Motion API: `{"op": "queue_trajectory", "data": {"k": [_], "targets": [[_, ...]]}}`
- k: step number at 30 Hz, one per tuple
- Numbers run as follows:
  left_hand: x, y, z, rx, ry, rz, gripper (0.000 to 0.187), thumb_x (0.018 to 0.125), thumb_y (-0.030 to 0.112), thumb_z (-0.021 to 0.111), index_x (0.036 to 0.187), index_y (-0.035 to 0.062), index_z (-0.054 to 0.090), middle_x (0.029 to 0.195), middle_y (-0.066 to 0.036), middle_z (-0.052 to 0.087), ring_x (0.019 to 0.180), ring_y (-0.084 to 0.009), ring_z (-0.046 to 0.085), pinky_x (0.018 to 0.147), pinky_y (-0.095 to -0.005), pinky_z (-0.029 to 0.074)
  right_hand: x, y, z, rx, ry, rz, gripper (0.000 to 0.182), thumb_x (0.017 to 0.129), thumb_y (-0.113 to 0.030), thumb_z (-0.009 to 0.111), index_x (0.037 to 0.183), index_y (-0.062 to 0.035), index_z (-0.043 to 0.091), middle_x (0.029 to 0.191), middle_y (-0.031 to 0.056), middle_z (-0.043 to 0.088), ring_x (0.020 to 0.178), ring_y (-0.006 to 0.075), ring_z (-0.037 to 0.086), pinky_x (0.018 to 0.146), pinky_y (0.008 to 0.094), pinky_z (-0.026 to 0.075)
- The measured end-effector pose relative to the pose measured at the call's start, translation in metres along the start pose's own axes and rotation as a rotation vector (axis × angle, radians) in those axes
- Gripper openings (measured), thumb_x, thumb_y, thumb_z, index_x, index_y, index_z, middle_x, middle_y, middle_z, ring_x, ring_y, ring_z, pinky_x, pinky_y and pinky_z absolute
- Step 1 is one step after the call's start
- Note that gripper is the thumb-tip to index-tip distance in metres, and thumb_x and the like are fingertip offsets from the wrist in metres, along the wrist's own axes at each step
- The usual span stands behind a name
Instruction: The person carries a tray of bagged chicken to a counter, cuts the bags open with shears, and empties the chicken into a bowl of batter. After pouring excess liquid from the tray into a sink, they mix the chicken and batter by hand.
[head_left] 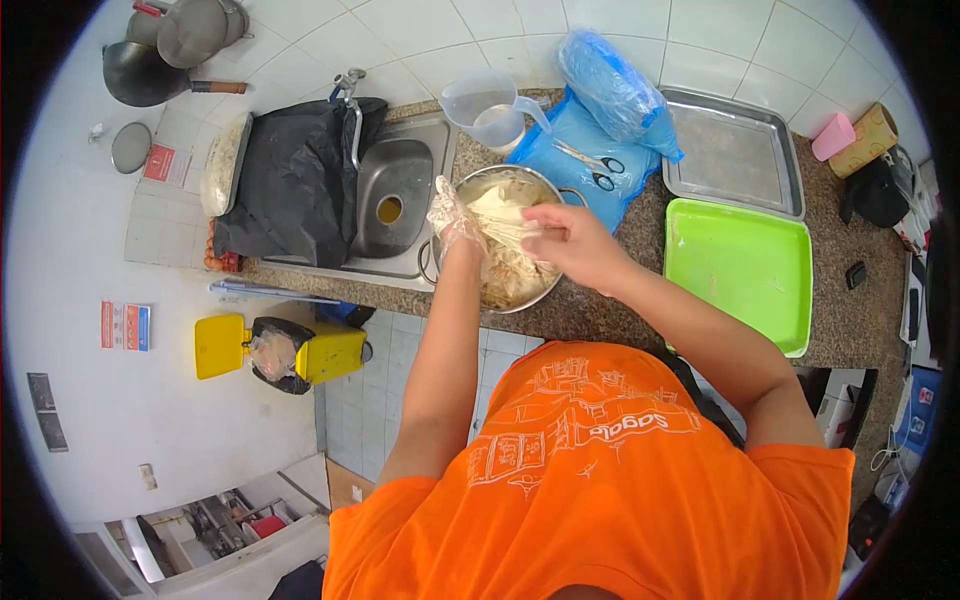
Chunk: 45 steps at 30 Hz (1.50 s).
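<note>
Left hand (455, 222) in a thin clear plastic glove, fingers curled over the near-left rim of the metal pot (455, 195) and resting on the pale dough (505, 265) inside. Right hand (570, 243) bare, reaching across the pot from the right, thumb and fingers pinched on a stretched flap of the same dough (503, 232) and pulling it toward the gloved hand. Pot standing on the speckled stone counter (860, 320), just right of the steel sink (395, 195), its bottom filled with the sticky, torn-looking mass.

Behind the pot, touching or nearly touching its far rim, a clear measuring jug (490, 110). To the right of the jug, blue plastic bags (600, 120) with a pair of scissors (590, 160) lying on top. Further right, a steel tray (735, 150) against the tiled wall and a bright green tray (745, 265) in front of it, near the counter edge. Pink cup (832, 136) and a brown cylinder beside it at the far right corner.

Left of the sink, a black cloth (295, 180) draped over the drainer, tap (350, 95) above it. Dark pans (160, 55) hanging on the wall at upper left. Yellow bin (285, 350) with a bag in it on the floor below the counter. Orange shirt (600, 470) filling the lower foreground
</note>
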<state>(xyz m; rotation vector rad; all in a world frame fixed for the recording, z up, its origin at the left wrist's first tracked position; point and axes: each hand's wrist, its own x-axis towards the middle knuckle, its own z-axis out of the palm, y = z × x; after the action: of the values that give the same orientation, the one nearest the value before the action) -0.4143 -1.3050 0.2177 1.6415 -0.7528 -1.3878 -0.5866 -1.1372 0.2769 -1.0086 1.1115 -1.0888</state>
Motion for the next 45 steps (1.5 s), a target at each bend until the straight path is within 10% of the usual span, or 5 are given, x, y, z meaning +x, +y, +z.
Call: {"op": "queue_trajectory", "data": {"k": [4,13,21,35,45], "targets": [[-0.008,-0.009,0.002,-0.521,-0.38,-0.23,0.071,0.104,0.058,0.051,0.142,-0.0018,0.053,0.136,-0.02,0.063,0.114,-0.0359,0.066,0.099,-0.0503,0.055,0.017,0.014,0.014,-0.703,0.152,-0.662,0.073,0.078,-0.027,0.089,0.138,-0.0017,0.057,0.12,0.0208,0.07,0.106,0.0376,0.069,0.092,0.0437,0.055],[-0.02,-0.017,-0.015,-0.495,-0.485,-0.166,0.054,0.104,0.045,0.058,0.141,0.0054,0.056,0.13,-0.013,0.067,0.116,-0.0279,0.066,0.102,-0.0454,0.053,0.081,0.03,0.009,-0.554,-0.292,-0.677,0.047,0.075,-0.018,0.086,0.11,-0.0082,0.056,0.092,0.0174,0.068,0.088,0.0395,0.068,0.075,0.0497,0.049],[-0.101,-0.024,-0.005,-0.384,-0.436,0.101,0.03,0.109,0.014,0.047,0.134,0.0012,0.055,0.142,-0.015,0.057,0.129,-0.0233,0.057,0.11,-0.0404,0.048,0.128,0.023,-0.01,-0.587,0.177,-0.453,0.046,0.074,-0.006,0.077,0.115,-0.0089,0.054,0.086,0.0151,0.067,0.08,0.0347,0.069,0.068,0.0456,0.051],[-0.119,-0.041,-0.26,-0.234,-0.018,0.173,0.03,0.104,0.025,0.063,0.129,0.0096,0.058,0.122,-0.009,0.068,0.108,-0.0203,0.068,0.086,-0.0348,0.052,0.103,-0.119,0.028,-0.551,-0.158,-0.037,0.052,0.08,-0.001,0.074,0.128,-0.0063,0.056,0.095,0.0084,0.067,0.074,0.0145,0.066,0.066,0.0314,0.055],[-0.198,-0.248,-0.61,-0.138,0.457,-0.059,0.017,0.1,0.016,0.064,0.116,0.0091,0.062,0.109,-0.007,0.074,0.096,-0.0185,0.071,0.077,-0.0321,0.051,0.145,-0.149,0.153,-1.063,0.016,0.036,0.044,0.073,-0.001,0.073,0.116,-0.0016,0.063,0.077,0.007,0.065,0.065,0.0169,0.064,0.056,0.0323,0.051]]}}
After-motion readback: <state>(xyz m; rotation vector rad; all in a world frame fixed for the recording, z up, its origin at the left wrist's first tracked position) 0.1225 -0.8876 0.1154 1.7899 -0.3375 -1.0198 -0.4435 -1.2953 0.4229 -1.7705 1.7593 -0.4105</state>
